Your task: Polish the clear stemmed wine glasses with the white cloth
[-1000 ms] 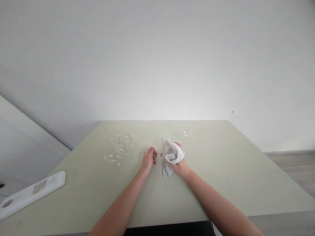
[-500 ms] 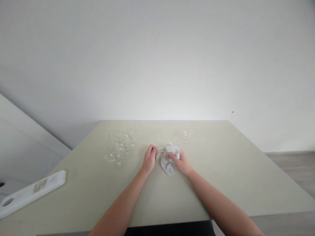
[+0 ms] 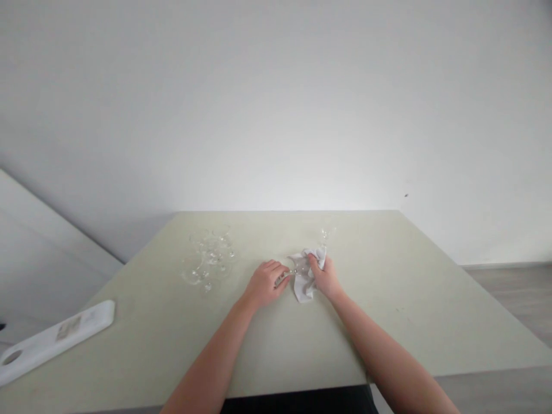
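Over the middle of the table, my left hand (image 3: 268,282) is closed on the foot of a clear stemmed glass (image 3: 301,268). The glass lies tilted sideways, its bowl pointing right toward my right hand (image 3: 326,278). That hand grips a white cloth (image 3: 303,290), which is wrapped partly around the bowl and hangs down below it. Part of the bowl is hidden by the cloth and fingers. Left of my hands stands a cluster of several clear stemmed glasses (image 3: 211,256). Another clear glass (image 3: 325,233) stands just beyond my right hand.
A long white board with a hole (image 3: 60,339) lies at the table's left edge. The pale green table (image 3: 409,322) meets a white wall (image 3: 276,115) at the back. A white panel (image 3: 47,259) leans or stands at the left.
My left hand has shifted from the stem end to wrap over the glass's foot, moving slightly right. My right hand and the cloth moved a little right, and more of the bowl shows.
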Demonstrator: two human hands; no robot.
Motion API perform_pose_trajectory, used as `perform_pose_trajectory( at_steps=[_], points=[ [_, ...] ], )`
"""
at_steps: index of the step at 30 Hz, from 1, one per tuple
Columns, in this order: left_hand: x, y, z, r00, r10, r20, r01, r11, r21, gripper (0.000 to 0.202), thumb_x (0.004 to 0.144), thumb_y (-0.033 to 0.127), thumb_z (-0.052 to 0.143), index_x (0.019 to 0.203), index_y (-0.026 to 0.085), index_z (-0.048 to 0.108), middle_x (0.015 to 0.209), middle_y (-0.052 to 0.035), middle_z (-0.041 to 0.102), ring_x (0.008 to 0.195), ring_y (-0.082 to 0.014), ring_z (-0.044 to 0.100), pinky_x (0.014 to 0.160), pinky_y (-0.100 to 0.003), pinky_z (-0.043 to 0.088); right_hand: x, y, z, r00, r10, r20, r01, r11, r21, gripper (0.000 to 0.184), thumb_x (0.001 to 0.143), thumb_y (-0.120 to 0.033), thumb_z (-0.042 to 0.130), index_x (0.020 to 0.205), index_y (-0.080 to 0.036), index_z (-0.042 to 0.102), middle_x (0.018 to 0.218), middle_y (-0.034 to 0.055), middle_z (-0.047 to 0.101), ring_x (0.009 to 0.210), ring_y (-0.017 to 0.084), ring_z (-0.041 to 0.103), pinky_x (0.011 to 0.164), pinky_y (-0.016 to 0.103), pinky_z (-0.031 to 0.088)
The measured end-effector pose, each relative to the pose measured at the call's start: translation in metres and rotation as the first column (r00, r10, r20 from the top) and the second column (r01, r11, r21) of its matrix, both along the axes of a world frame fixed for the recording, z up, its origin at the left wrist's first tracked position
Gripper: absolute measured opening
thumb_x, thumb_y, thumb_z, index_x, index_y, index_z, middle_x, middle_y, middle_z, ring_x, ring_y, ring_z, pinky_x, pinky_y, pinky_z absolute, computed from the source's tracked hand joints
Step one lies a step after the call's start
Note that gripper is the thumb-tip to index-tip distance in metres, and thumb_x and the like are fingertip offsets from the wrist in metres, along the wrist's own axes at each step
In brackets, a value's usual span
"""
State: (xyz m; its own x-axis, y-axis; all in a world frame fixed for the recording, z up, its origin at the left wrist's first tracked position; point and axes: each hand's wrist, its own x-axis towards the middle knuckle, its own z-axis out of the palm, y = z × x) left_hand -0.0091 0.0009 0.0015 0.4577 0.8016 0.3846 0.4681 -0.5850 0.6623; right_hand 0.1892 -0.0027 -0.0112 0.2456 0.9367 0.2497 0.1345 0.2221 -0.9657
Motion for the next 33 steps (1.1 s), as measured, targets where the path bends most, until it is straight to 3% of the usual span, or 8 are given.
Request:
perform_pose_trajectory(
  at_steps=[6, 9, 13, 18, 21, 25, 30, 33],
  points=[
    [0.000, -0.003, 0.001, 0.976, 0.023, 0.219, 0.020, 0.981, -0.193, 0.022, 0.084, 0.044, 0.062, 0.081, 0.024, 0.070, 0.078, -0.0076, 0.067, 0.080, -0.0249, 0.060, 0.087, -0.035, 0.042, 0.000, 0.006, -0.009, 0.916, -0.056, -0.397, -0.010, 0.987, -0.162, 0.039, 0.080, -0.057, 0.054, 0.088, -0.020, 0.063, 0.078, 0.0020, 0.067, 0.073, 0.020, 0.063, 0.067, 0.029, 0.049],
    [0.001, -0.003, 0.000, 0.896, 0.123, 0.427, -0.007, 0.965, -0.262, 0.032, 0.087, 0.051, 0.056, 0.083, 0.021, 0.067, 0.082, -0.0061, 0.066, 0.085, -0.0222, 0.059, 0.085, -0.031, 0.044, -0.005, 0.006, -0.018, 0.901, 0.086, -0.426, -0.220, 0.935, -0.278, 0.037, 0.075, -0.050, 0.063, 0.094, -0.019, 0.064, 0.081, 0.0011, 0.070, 0.075, 0.019, 0.065, 0.071, 0.030, 0.051],
    [0.010, 0.002, -0.006, 0.845, 0.168, 0.508, -0.015, 0.957, -0.290, 0.035, 0.089, 0.052, 0.054, 0.086, 0.019, 0.066, 0.089, -0.0064, 0.067, 0.087, -0.0197, 0.060, 0.084, -0.029, 0.046, -0.018, -0.011, -0.017, 0.688, 0.683, -0.246, -0.723, 0.615, -0.314, 0.030, 0.073, -0.040, 0.071, 0.089, -0.015, 0.068, 0.079, -0.0007, 0.070, 0.072, 0.016, 0.064, 0.074, 0.028, 0.050],
    [0.039, 0.019, -0.016, 0.832, 0.147, 0.535, 0.102, 0.907, -0.408, 0.036, 0.079, 0.051, 0.067, 0.091, 0.017, 0.064, 0.092, -0.0090, 0.070, 0.089, -0.0230, 0.066, 0.081, -0.034, 0.051, -0.027, -0.035, 0.001, 0.295, 0.943, -0.153, -0.897, 0.218, -0.385, 0.026, 0.080, -0.038, 0.068, 0.091, -0.014, 0.072, 0.077, -0.0008, 0.071, 0.067, 0.012, 0.063, 0.065, 0.022, 0.050],
    [0.062, 0.032, -0.022, 0.841, 0.114, 0.529, 0.171, 0.872, -0.458, 0.037, 0.071, 0.048, 0.074, 0.089, 0.017, 0.063, 0.090, -0.0073, 0.069, 0.085, -0.0227, 0.068, 0.078, -0.035, 0.054, -0.026, -0.039, 0.007, 0.239, 0.966, -0.097, -0.894, 0.180, -0.410, 0.029, 0.080, -0.039, 0.069, 0.094, -0.014, 0.074, 0.075, -0.0011, 0.071, 0.066, 0.012, 0.064, 0.065, 0.020, 0.051],
    [0.091, 0.042, -0.032, 0.904, -0.002, 0.428, 0.164, 0.926, -0.341, 0.025, 0.069, 0.037, 0.078, 0.081, 0.018, 0.068, 0.093, -0.0068, 0.067, 0.089, -0.0205, 0.066, 0.078, -0.031, 0.054, -0.023, -0.037, 0.007, 0.214, 0.973, -0.087, -0.901, 0.162, -0.403, 0.029, 0.077, -0.041, 0.072, 0.091, -0.015, 0.075, 0.080, -0.0015, 0.073, 0.072, 0.013, 0.066, 0.071, 0.021, 0.053],
    [0.116, 0.046, -0.039, 0.926, -0.148, 0.347, 0.258, 0.919, -0.297, 0.018, 0.073, 0.032, 0.074, 0.083, 0.017, 0.072, 0.091, -0.0074, 0.070, 0.078, -0.0190, 0.066, 0.071, -0.030, 0.053, -0.022, -0.042, 0.013, -0.030, 0.961, -0.275, -0.864, -0.164, -0.476, 0.038, 0.073, -0.051, 0.072, 0.085, -0.014, 0.076, 0.070, -0.0017, 0.073, 0.063, 0.013, 0.068, 0.061, 0.018, 0.054],
    [0.126, 0.051, -0.039, 0.953, -0.151, 0.263, 0.214, 0.949, -0.230, 0.017, 0.074, 0.029, 0.073, 0.086, 0.018, 0.073, 0.086, -0.0061, 0.072, 0.074, -0.0192, 0.065, 0.070, -0.030, 0.050, -0.023, -0.044, 0.014, -0.080, 0.943, -0.323, -0.840, -0.238, -0.487, 0.040, 0.070, -0.052, 0.075, 0.082, -0.014, 0.076, 0.067, -0.0016, 0.072, 0.059, 0.013, 0.068, 0.057, 0.018, 0.055]
  ],
)
